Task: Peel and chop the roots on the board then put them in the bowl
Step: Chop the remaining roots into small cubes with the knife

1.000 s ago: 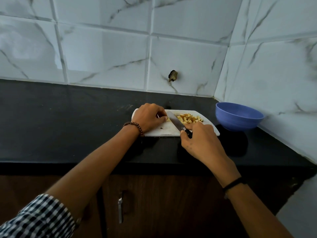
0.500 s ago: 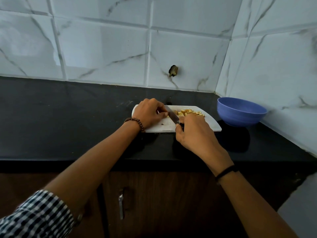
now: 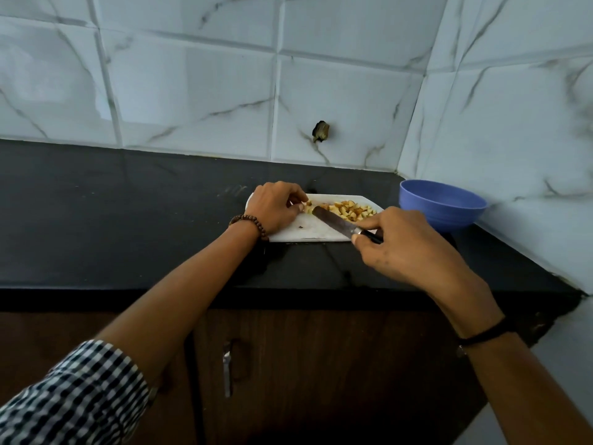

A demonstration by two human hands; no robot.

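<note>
A white rectangular plastic cutting board (image 3: pixel 308 232) is shown lying on a black stone countertop (image 3: pixel 128 220), near the tiled corner. A heap of small yellow-brown chopped root pieces (image 3: pixel 351 208) is gathered on the board's far right part. A small pale root stub (image 3: pixel 305 208) is pinched under the curled fingertips of the left hand (image 3: pixel 276 208) at the board's left end. A steel-bladed, dark-handled knife (image 3: pixel 335 220) is gripped by the right hand (image 3: pixel 404 245), forefinger laid along the blade's back. The blade is slanted over the board, with its tip just beside the stub. A round blue bowl (image 3: pixel 444 208) is set on the countertop, right of the board and apart from it.
</note>
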